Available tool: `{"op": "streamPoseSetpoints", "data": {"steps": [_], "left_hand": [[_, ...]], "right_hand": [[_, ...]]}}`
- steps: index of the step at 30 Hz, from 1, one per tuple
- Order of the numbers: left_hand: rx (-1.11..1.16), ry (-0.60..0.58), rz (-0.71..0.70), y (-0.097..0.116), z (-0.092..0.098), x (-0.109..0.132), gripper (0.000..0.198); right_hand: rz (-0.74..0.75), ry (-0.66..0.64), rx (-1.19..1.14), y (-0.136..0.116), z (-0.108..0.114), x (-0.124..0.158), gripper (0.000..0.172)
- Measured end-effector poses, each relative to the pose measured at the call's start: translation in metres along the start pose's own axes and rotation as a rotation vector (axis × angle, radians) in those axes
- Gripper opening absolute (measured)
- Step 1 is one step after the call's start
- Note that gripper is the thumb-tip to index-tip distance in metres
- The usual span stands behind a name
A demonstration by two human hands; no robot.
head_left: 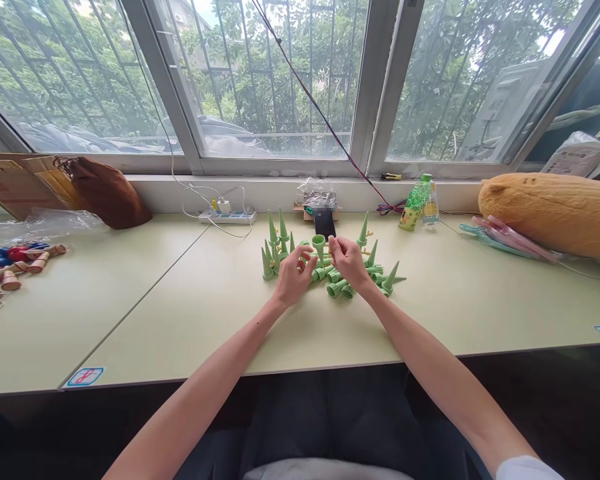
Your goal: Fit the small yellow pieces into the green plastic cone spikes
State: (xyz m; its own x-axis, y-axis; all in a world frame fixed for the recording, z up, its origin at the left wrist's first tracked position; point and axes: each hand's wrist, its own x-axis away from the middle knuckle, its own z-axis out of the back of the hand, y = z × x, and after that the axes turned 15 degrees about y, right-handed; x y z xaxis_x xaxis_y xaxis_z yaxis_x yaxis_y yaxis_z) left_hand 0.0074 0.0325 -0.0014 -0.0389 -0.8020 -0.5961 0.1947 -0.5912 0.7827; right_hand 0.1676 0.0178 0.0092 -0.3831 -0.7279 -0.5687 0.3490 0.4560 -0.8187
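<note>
My left hand [294,275] is beside a cluster of green plastic watering spikes, its fingers curved and apart with nothing visible in them. Close by, my right hand [349,260] is closed in a pinch; what its fingertips hold is too small or hidden to make out. Between the hands a green spike with an open, funnel-like top [319,241] stands upright. Several pointed spikes [273,230] stand left of my left hand, and others [391,277] stand to the right. Hollow green tubes [336,288] lie on the table under and between my hands. Some spikes carry small yellow-orange valves.
Behind the spikes lie a black phone [325,225] and crumpled clear plastic [317,193]. A power strip [230,217], a green bottle [415,205] and a tan plush cushion [550,212] line the back. Wooden toys [11,279] and a brown bag [107,193] are at left.
</note>
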Motion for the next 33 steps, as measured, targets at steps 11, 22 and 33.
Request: {"op": "streamPoseSetpoints", "data": {"steps": [11,22,33], "left_hand": [[0.314,-0.168,0.465,0.005,0.005,-0.005,0.066],[0.227,-0.198,0.277,0.004,0.007,-0.003,0.046],[-0.06,-0.066,-0.171,-0.004,0.005,-0.002,0.03]], "right_hand": [[0.106,-0.166,0.007,-0.003,0.001,0.005,0.045],[0.115,-0.115,0.05,-0.002,0.001,0.002,0.045],[0.148,-0.067,0.132,0.0,0.0,0.0,0.044]]}}
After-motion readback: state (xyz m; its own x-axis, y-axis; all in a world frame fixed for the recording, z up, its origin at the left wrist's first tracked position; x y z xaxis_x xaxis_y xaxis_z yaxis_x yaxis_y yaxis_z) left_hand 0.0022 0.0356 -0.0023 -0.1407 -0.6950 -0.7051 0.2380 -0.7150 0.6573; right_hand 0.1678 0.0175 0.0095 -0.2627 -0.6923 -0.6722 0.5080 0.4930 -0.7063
